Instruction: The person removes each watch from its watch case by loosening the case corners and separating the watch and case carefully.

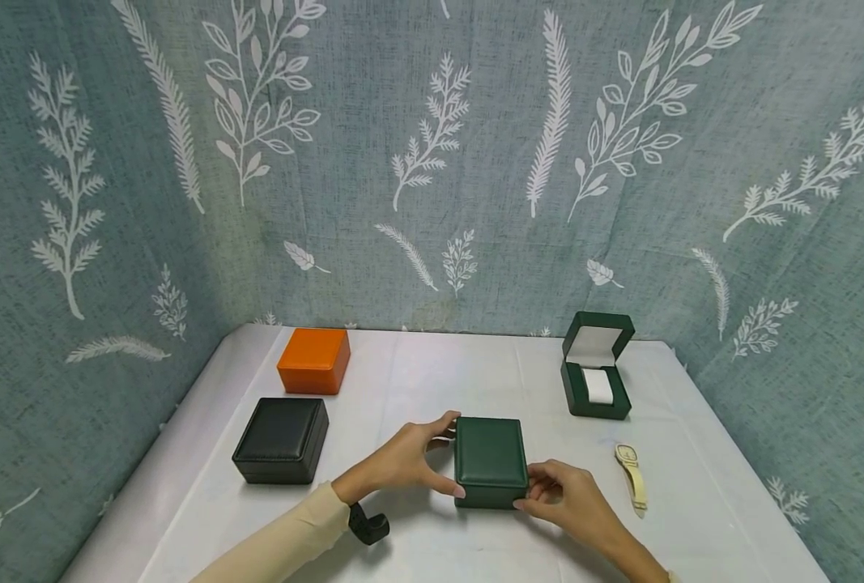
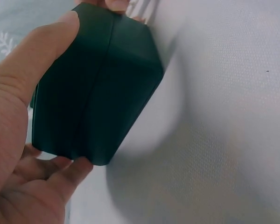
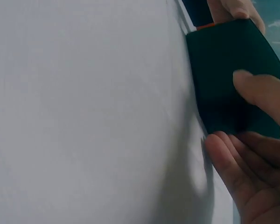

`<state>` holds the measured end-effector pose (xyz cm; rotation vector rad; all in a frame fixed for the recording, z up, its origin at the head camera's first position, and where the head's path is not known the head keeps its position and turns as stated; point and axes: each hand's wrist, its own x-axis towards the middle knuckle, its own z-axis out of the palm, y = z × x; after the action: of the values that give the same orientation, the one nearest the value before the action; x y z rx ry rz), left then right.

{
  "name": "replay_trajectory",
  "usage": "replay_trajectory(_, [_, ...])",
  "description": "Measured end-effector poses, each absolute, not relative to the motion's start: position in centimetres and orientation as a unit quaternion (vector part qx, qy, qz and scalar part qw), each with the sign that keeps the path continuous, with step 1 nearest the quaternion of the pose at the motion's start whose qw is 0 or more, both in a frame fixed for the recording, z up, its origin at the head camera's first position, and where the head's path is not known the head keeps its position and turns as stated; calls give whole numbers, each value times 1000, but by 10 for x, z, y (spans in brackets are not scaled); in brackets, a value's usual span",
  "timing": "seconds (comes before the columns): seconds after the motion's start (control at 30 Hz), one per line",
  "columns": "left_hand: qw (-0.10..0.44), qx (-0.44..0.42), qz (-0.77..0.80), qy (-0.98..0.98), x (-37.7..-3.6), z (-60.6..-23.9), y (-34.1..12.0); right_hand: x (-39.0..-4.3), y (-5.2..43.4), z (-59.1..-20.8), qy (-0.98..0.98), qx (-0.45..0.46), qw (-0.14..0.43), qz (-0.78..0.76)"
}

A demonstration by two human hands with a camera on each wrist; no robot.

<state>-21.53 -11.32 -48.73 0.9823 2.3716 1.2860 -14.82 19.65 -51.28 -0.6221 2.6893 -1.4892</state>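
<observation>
A closed dark green box (image 1: 491, 460) sits on the white table (image 1: 417, 380) near its front edge. My left hand (image 1: 411, 458) grips its left side, thumb on the front edge and fingers round the back. My right hand (image 1: 564, 489) holds its front right corner. The left wrist view shows the green box (image 2: 95, 88) between my thumb (image 2: 42, 56) and fingers. In the right wrist view the same box (image 3: 233, 74) is held with my thumb (image 3: 261, 91) on it and fingers below.
An orange box (image 1: 315, 360) and a black box (image 1: 282, 440) stand closed at the left. An open green box (image 1: 596, 366) with a white cushion stands at the back right. A cream watch (image 1: 632, 474) lies to the right. Patterned cloth walls surround the table.
</observation>
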Motion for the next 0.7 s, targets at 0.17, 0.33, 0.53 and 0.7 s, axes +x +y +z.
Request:
replay_trajectory(0.17, [141, 328, 440, 824, -214, -489, -117, -155, 209, -507, 851, -212, 17, -480])
replay_trajectory(0.33, [128, 323, 429, 834, -216, -493, -126, -165, 215, -500, 841, -233, 6, -489])
replay_trajectory(0.53, [117, 341, 414, 836, -221, -497, -131, -171, 213, -495, 838, -247, 23, -485])
replay_trajectory(0.7, [112, 360, 389, 841, -222, -501, -128, -174, 212, -493, 842, -276, 27, -464])
